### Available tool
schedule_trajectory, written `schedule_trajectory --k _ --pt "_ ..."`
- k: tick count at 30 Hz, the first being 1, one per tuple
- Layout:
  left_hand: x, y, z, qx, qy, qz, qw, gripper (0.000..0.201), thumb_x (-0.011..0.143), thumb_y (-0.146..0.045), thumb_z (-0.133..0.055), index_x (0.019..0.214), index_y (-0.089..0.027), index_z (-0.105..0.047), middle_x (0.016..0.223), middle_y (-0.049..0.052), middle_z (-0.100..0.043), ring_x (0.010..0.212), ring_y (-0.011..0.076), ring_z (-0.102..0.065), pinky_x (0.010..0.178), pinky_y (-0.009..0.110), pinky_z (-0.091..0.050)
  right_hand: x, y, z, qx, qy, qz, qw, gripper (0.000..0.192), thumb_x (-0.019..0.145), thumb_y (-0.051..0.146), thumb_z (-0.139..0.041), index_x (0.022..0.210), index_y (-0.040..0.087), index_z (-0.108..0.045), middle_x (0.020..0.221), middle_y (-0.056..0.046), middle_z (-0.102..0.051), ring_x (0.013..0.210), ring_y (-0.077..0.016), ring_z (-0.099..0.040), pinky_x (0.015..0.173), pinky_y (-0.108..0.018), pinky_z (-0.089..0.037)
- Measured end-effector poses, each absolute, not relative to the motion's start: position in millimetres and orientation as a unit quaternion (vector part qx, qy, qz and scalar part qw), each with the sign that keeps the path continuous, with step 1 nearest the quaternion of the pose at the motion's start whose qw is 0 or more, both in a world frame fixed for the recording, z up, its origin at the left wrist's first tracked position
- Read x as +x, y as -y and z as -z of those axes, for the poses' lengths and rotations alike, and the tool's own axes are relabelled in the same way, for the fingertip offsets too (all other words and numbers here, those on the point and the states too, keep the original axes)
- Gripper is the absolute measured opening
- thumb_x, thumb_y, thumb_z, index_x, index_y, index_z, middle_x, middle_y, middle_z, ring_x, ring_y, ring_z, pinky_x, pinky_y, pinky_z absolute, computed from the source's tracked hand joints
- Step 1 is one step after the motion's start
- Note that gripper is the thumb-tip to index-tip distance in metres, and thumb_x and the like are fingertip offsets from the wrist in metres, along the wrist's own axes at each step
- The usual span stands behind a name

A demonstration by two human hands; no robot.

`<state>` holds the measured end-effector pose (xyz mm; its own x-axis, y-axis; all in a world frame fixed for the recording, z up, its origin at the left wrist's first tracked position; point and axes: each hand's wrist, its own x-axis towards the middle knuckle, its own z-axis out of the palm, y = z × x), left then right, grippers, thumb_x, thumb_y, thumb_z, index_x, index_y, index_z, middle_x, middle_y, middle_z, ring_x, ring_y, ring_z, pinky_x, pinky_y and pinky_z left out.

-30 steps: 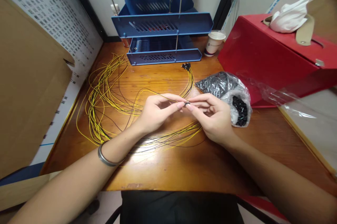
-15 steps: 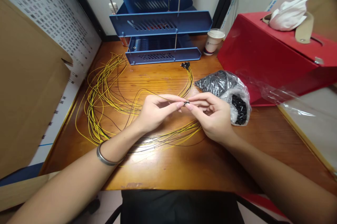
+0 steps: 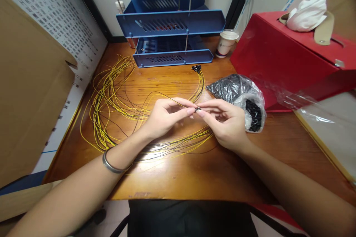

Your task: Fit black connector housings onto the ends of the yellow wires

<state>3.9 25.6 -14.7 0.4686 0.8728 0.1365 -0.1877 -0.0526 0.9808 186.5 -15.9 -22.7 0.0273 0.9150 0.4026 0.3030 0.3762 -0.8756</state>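
My left hand (image 3: 164,117) pinches the end of a thin yellow wire (image 3: 167,99) above the middle of the wooden table (image 3: 194,170). My right hand (image 3: 225,122) meets it fingertip to fingertip and pinches a small black connector (image 3: 197,109) at that wire's tip. A loose bundle of yellow and black wires (image 3: 108,103) loops over the table to the left and runs under both hands. Several wire ends with black connectors (image 3: 196,68) lie together farther back. A clear plastic bag of small black parts (image 3: 241,96) sits just right of my right hand.
A blue stacked letter tray (image 3: 172,40) stands at the back, with a paper cup (image 3: 226,43) to its right. A red box (image 3: 289,55) with white tissue (image 3: 308,10) fills the right side. Brown cardboard (image 3: 30,88) leans on the left.
Both hands stay joined at the connector with only tiny finger shifts. The view has drifted slightly.
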Motion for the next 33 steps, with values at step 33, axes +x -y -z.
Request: schedule_trajectory --k 33 --pt "2.3 -25.8 12.9 0.579 -0.315 -0.414 0.628 0.027 0.074 -0.035 -0.086 0.088 -0.012 -0.081 0.074 0.007 -0.077 0.05 0.0084 -0.06 0.049 0.019 -0.051 187.5 17.2 21.9 -0.475 0.625 -0.311 0.536 0.012 0.085 0.028 -0.076 0.093 0.02 -0.076 0.085 -0.006 -0.079 0.069 -0.018 -0.075 0.053 -0.025 -0.055"
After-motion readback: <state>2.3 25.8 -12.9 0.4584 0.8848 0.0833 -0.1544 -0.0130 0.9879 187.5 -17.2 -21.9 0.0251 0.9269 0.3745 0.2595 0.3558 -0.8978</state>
